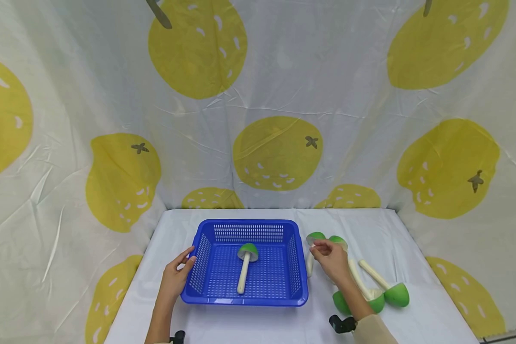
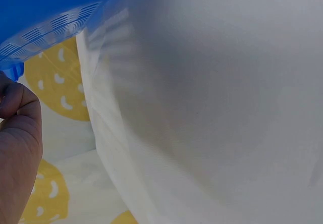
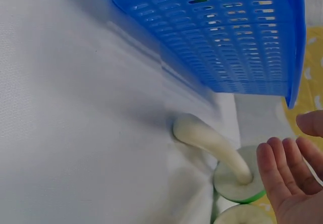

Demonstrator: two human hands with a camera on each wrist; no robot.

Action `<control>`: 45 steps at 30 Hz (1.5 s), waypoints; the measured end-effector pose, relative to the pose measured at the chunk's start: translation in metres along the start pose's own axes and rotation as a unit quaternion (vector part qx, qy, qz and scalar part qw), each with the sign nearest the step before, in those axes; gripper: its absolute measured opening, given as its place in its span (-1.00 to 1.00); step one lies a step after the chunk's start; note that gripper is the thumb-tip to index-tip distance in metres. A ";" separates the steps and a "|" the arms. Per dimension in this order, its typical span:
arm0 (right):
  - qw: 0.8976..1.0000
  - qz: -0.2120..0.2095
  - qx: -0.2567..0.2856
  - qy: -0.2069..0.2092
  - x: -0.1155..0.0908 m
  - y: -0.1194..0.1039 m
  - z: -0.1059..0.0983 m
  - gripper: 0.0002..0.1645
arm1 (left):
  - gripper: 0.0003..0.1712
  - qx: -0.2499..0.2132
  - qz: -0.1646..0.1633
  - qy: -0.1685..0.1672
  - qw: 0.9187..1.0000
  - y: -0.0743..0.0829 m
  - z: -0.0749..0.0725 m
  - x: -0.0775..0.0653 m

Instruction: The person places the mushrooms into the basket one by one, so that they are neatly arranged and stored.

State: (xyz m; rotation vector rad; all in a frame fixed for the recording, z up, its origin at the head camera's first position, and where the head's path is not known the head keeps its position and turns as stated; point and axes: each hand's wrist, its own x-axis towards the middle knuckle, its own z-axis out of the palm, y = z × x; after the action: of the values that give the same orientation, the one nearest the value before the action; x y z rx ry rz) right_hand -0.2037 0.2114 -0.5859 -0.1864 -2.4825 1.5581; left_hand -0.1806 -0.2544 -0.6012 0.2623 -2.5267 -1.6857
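Note:
A blue plastic basket (image 1: 245, 301) stands on the white cloth, with one green-capped toy mushroom (image 1: 243, 277) lying inside. My left hand (image 1: 175, 279) pinches the basket's left rim between thumb and fingers; the left wrist view catches only part of this hand (image 2: 20, 118). Beyond the basket's right side, my right hand (image 1: 332, 262) hovers beside a mushroom (image 1: 316, 236) with a pale stem. In the right wrist view, the thumb is apart from the fingers (image 3: 290, 166), and that mushroom's stem (image 3: 212, 141) lies outside them. Another mushroom (image 1: 338, 240) is partly hidden behind the hand.
Several more green-capped mushrooms (image 1: 397, 295) lie grouped on the right of the table, some partly covered by my right forearm. A curtain (image 1: 352, 143) printed with yellow fruit surrounds the back and sides. Black straps (image 1: 343, 324) circle the wrists.

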 end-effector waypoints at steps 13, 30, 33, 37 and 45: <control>0.998 0.032 -0.043 0.029 -0.001 0.022 0.010 -0.67 | -0.43 -0.009 -0.011 -0.003 1.000 0.001 0.000 -0.001; 0.994 0.077 -0.078 0.014 -0.002 0.029 0.018 -0.52 | -0.41 -0.012 -0.015 -0.010 1.000 0.002 -0.001 0.000; 0.993 0.090 -0.073 0.007 -0.001 0.029 0.021 -0.52 | -0.42 -0.014 -0.015 -0.010 1.000 0.001 -0.001 -0.001; 0.993 0.095 -0.068 -0.005 0.001 0.031 0.024 -0.51 | -0.42 -0.013 -0.015 -0.008 1.000 0.001 -0.001 -0.001; 0.992 0.114 -0.042 -0.014 0.003 0.033 0.027 -0.56 | -0.42 -0.009 -0.017 -0.007 1.000 0.003 0.000 -0.001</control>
State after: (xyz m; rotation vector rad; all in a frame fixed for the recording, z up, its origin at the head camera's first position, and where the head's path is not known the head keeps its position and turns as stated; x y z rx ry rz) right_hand -0.2134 0.2028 -0.6263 -0.4803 -2.6284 1.5491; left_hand -0.1801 -0.2536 -0.5983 0.2951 -2.5286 -1.7280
